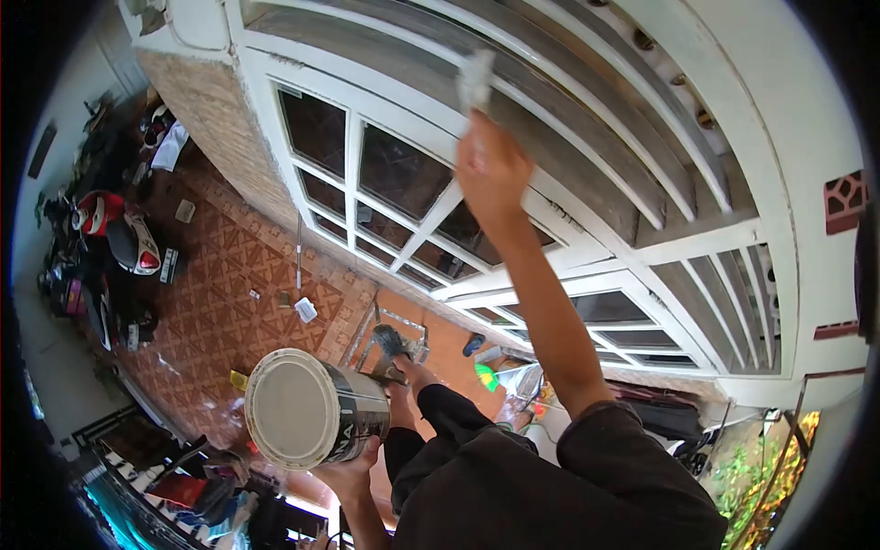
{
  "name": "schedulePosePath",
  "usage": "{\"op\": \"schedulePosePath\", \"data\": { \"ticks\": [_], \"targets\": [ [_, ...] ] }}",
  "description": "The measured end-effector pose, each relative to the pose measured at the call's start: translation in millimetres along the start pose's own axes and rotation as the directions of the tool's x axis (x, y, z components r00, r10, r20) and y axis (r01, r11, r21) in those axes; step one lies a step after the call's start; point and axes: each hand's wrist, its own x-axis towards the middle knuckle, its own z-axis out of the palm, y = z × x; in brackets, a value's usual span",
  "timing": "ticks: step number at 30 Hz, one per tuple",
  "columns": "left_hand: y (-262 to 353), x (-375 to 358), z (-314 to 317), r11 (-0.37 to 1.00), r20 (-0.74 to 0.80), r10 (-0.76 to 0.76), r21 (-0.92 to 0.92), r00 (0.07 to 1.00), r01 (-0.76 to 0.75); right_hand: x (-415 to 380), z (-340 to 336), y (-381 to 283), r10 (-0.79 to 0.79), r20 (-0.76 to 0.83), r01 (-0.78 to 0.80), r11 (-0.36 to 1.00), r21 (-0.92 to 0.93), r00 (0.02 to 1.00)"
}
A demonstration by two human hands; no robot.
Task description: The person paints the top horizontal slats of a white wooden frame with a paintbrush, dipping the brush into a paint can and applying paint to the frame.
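My right hand [493, 170] is raised and closed round the handle of a paint brush [475, 81], whose whitish bristles are at a white slat of the louvred vent [559, 101] above the windows. Low on the left, my left hand [350, 469] holds a paint bucket [291, 409] from beneath and the side. The bucket's round top shows a pale, greyish surface with a stained rim. Below the vent runs a white window frame [353, 174] with dark glass panes.
Far below lies a brown patterned tile floor [229, 275]. A metal ladder or stand [417, 335] is near my feet. Motorcycles [119, 234] stand at the left, a white tray [305, 309] lies on the floor, and plants [761, 486] show at lower right.
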Motion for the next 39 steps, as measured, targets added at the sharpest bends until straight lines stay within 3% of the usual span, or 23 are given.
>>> {"op": "schedulePosePath", "data": {
  "ticks": [2,4,7,9,13,18,23,26,30,33,34,39],
  "targets": [
    [2,4,4,0.998,0.016,0.045,-0.036,0.999,-0.045,-19,-56,22,0.013,0.010,-0.012,0.997,-0.082,1.000],
    [4,8,5,0.996,0.052,0.070,-0.055,0.996,-0.067,-51,-116,45,0.158,0.078,-0.136,0.963,-0.230,0.984],
    [14,14,8,0.996,0.123,0.043,-0.079,0.992,-0.033,-62,-197,32,0.166,0.110,-0.105,0.901,-0.421,0.980],
    [16,15,13,0.994,0.136,0.066,-0.097,0.989,-0.053,-76,-225,23,0.213,0.169,-0.134,0.912,-0.389,0.962],
    [15,16,13,0.988,0.154,0.143,-0.084,0.978,-0.132,-68,-218,4,0.246,0.296,-0.161,0.946,-0.283,0.923],
    [22,14,6,0.979,0.210,0.201,-0.011,0.957,-0.203,-29,-142,2,-0.020,0.380,0.035,0.999,-0.034,0.925],
    [36,11,9,0.983,0.191,0.184,-0.018,0.964,-0.184,8,-57,-13,-0.145,0.300,0.168,0.984,-0.054,0.943],
    [34,12,5,0.975,0.172,0.216,0.005,0.961,-0.220,20,-47,-6,-0.065,0.329,0.107,0.988,-0.111,0.942],
    [38,10,17,0.969,0.021,0.237,-0.069,0.971,-0.236,14,-84,10,-0.036,0.350,0.112,0.974,-0.198,0.936],
    [51,12,20,0.989,0.121,0.078,-0.133,0.990,-0.062,3,-133,20,0.014,0.386,0.097,0.959,-0.267,0.922],
    [33,20,16,0.974,0.137,0.175,-0.171,0.975,-0.151,-3,-150,24,0.061,0.387,0.057,0.957,-0.286,0.920],
    [38,28,21,0.974,0.186,0.181,-0.168,0.966,-0.150,-32,-248,41,0.286,0.386,-0.056,0.859,-0.509,0.877]
  ]
}}
